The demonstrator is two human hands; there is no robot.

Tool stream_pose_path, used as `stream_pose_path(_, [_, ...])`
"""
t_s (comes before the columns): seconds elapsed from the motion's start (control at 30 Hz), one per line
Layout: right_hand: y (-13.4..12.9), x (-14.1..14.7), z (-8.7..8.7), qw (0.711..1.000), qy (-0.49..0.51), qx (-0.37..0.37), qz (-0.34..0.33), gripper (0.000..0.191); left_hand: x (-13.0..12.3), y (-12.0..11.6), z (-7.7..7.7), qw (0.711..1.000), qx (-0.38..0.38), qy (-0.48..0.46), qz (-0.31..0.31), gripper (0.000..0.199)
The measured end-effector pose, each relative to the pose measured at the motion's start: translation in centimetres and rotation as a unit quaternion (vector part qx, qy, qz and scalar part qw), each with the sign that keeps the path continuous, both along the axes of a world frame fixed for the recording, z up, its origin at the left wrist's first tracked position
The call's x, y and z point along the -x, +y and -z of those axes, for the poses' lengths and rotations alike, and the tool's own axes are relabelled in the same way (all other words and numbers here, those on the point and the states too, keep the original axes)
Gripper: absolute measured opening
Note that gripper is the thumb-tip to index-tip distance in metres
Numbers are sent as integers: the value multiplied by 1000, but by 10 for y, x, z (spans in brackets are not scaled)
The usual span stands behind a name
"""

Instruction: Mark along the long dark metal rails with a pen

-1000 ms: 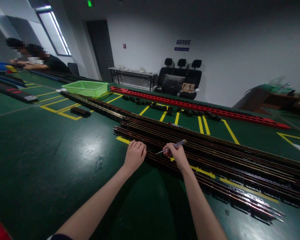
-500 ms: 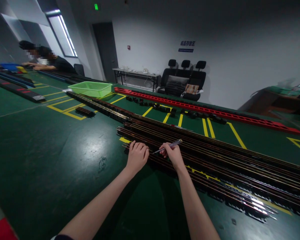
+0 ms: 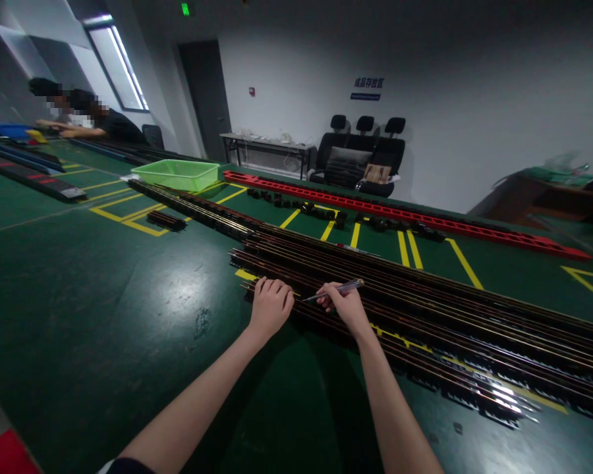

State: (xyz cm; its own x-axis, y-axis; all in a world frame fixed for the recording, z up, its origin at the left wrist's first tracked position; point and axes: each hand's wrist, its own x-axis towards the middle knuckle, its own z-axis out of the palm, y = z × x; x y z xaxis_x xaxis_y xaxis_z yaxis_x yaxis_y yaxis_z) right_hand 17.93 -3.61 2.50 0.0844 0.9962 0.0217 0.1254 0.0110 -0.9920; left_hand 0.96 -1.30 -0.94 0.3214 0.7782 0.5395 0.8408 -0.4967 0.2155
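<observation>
- The right hand (image 3: 344,306) is closed around a slim tool (image 3: 352,286) with a pale, clear-looking handle, pinching it between thumb and fingers much as one holds a pen; this grip looks the same as in both earlier frames.
- The tool's thin tip points left, down toward the near strip (image 3: 425,367); whether it touches the strip is too small to tell.
- Compared with a second ago, the tip is closer to the left hand (image 3: 271,306), with only a small gap between them.
- The left hand lies palm down over the near strip, close to its left end, fingers together and bent; how tightly they grip, if at all, I cannot tell.
- The near strip, a long dark piece with coppery rods, lies on the green table (image 3: 103,296) along the near side of the other strips (image 3: 454,313). It has slid left since a second ago: more of its end shows beyond the left hand, and its right end sits further back from the end of the yellow tape (image 3: 553,403).
- Half a second ago, hands and strip are placed almost as now.
- The green basket (image 3: 188,182) and red rail (image 3: 400,213) keep their places on the table.
</observation>
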Motion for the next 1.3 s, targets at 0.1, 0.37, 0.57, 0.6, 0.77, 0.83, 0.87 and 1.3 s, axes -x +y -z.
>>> stream_pose_path(0.1, [-2, -4, -2, 1000, 0, 6, 5, 29, 0, -1, 0, 1000, 1, 0, -1, 25])
stream_pose_path(0.37, [-9, -14, -3, 999, 3, 32, 1, 27, 0, -1, 0, 1000, -3, 7, 2, 26])
stream_pose_path(0.57, [-11, -22, -4, 999, 31, 31, 3, 26, 0, -1, 1, 1000, -3, 8, -1, 26])
stream_pose_path(0.6, [-12, -23, -4, 999, 34, 33, 7, 26, 0, 0, 1, 1000, -5, 8, -3, 26])
stream_pose_path(0.77, [-13, -29, -3, 998, 34, 48, 17, 24, 0, 0, 3, 1000, -13, 6, -1, 26])
stream_pose_path(0.83, [-13, -31, -3, 998, 38, 53, 16, 24, 0, 0, 3, 1000, -15, 4, 0, 26])
stream_pose_path(0.87, [-14, -31, -2, 998, 41, 54, 15, 24, 0, 0, 2, 1000, -15, 4, 0, 26])
stream_pose_path(1.3, [-15, -33, 1, 996, 61, 53, 48, 23, 1, 1, 4, 1000, -7, 4, 0, 26])
